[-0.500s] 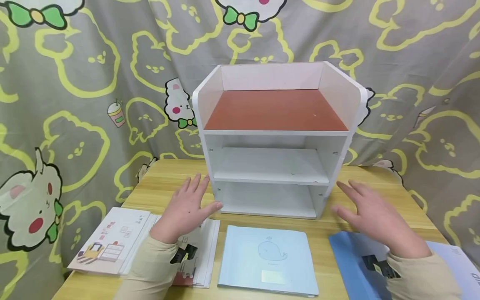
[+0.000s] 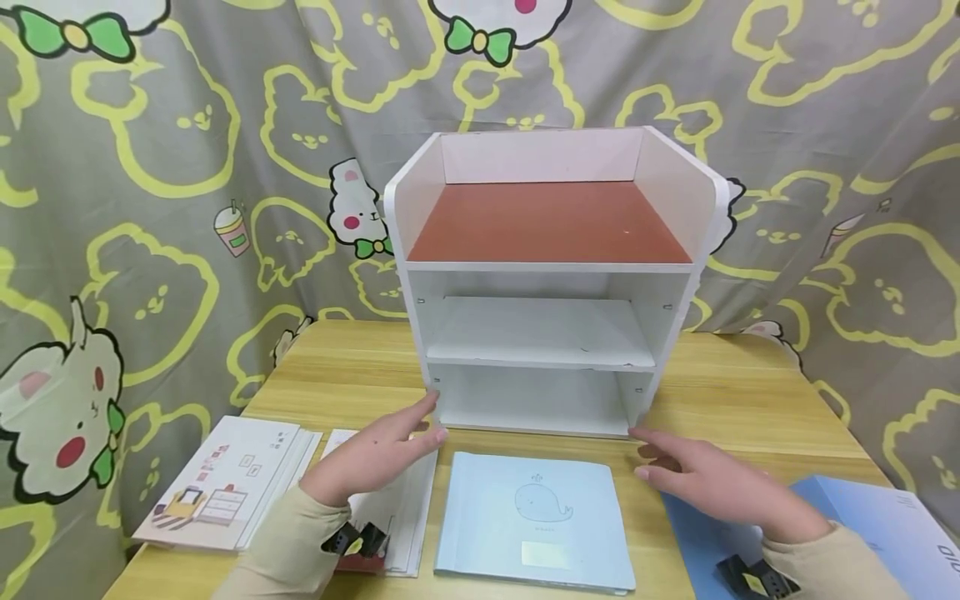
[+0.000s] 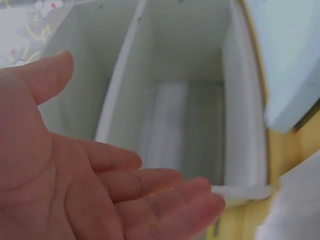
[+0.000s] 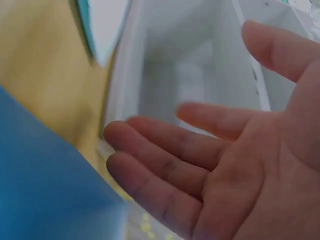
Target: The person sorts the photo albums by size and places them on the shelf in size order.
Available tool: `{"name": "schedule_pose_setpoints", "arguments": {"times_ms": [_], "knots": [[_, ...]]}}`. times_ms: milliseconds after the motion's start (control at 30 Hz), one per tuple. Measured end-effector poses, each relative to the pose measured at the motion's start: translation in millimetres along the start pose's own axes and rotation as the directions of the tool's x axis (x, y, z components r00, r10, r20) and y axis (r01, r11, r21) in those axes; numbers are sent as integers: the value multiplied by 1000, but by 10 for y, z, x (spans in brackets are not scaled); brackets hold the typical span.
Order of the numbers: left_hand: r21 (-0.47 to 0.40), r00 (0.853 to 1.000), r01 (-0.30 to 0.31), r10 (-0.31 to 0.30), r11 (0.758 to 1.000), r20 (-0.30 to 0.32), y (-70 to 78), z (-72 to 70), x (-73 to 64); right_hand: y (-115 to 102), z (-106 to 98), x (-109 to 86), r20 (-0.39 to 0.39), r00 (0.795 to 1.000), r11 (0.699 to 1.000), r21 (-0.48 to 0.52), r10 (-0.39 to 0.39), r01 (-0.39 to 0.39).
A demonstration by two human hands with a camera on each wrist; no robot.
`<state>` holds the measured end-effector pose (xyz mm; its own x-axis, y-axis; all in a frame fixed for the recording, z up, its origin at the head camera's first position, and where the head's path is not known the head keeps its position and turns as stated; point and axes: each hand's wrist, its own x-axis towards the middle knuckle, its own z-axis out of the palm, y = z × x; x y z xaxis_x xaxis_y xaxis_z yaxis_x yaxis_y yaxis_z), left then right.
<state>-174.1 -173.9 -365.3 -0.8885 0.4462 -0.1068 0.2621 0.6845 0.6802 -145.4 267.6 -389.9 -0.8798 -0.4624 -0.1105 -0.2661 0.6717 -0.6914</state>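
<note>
A white shelf unit (image 2: 540,367) with a reddish-brown top board (image 2: 551,225) stands on the wooden table. My left hand (image 2: 378,457) is at its lower left front corner, palm turned inward and fingers extended. At the lower right front corner is my right hand (image 2: 723,483), its fingers slightly bent and holding nothing. Whether the fingertips touch the unit I cannot tell. Both wrist views show a bare palm, the left hand (image 3: 100,185) and the right hand (image 4: 225,165), before the compartments. Between the hands lies a light blue book (image 2: 536,521) with a whale drawing.
White booklets (image 2: 225,479) with printed furniture lie at the table's left, beside another stack of papers (image 2: 405,517) partly under my left forearm. Blue folders or books (image 2: 877,517) lie at the right under my right arm. A patterned grey curtain (image 2: 187,292) hangs behind the table.
Both hands have come down from beside the shelf unit to its lower front corners. The right hand also moved left and turned its palm inward. The shelf unit and books look unmoved.
</note>
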Motion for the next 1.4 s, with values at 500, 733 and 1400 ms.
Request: {"name": "schedule_pose_setpoints", "arguments": {"times_ms": [500,733,1400], "knots": [[-119,963,104,-70,988,261,-125,296,4,48,261,-40,247,969,874,466,20,-137],[-144,957,109,-64,984,284,-153,440,24,140,341,-113,310,949,666,719,-52,-199],[-684,984,119,5,720,177,-301,738,135,61,742,-17,169,986,461,874,7,-153]]}}
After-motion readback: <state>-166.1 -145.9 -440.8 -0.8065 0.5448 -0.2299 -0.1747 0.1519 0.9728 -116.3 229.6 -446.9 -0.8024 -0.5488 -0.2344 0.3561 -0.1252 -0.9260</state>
